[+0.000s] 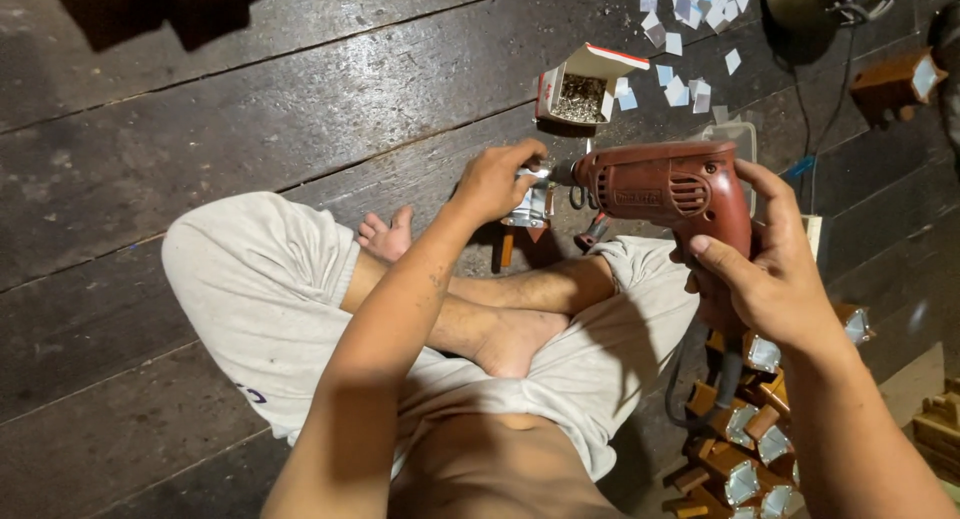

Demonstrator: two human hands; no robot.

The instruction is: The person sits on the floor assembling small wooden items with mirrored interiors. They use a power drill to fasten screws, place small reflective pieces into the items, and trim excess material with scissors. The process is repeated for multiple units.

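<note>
At twelve o'clock from my knees stands a small open cardboard box [580, 87], its flaps up, filled with a heap of small grey metal bits, probably screws, though they are too fine to tell. Beyond it, toward one o'clock, loose pale paper squares [690, 19] lie scattered over the boards. At four o'clock, beside my right thigh, sits a pile of small brown wooden pieces with shiny metal plates [750, 459] on them, stacked loosely against one another.

I sit cross-legged on a dark, worn plank floor [200, 99], the boards running slantwise, lit dimly from above. A dark cord runs off toward two o'clock, where a round dark object lies at the edge of view, and another brown wooden block [895, 82] rests at three o'clock of it.

My right hand [770, 269] has its grip wrapped firmly round the handle of a red electric drill [665, 189], thumb across the back, the tool lying level with its nose pointing to nine o'clock. My left hand [495, 179] has its grip closed narrowly on a small wood-and-metal piece [528, 207], fingers pinching its top, holding it upright just above my feet. That piece sits directly at nine o'clock of the drill's chuck, the tip meeting or nearly meeting it; the exact contact is hidden by my fingers.
</note>
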